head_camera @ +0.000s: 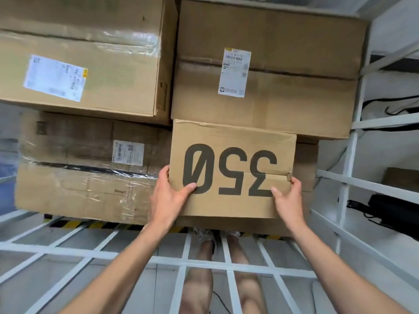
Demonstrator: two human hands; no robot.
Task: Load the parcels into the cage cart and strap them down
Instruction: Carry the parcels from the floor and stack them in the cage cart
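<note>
4 larger cartons stacked in white cage cart [353,141], 3 with labels. Left hand [169,196] and right hand [286,198] clamp small tan box [231,171] printed upside-down "350", held against the stack, centre.

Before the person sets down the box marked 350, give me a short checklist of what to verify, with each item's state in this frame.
1. Both hands on the box marked 350: ok. The left hand grips its left edge, the right hand its right edge.
2. Box held level: ok, its top edge runs roughly straight.
3. Free slot for it: cannot tell. Stacked boxes fill the space above and to the left, and the box hides what lies behind it.
4. Box closed: not ok, a flap is torn near the right thumb.
5. Cage cart bars clear of the forearms: ok.
6. Strap ready: cannot tell, none identifiable.
</note>
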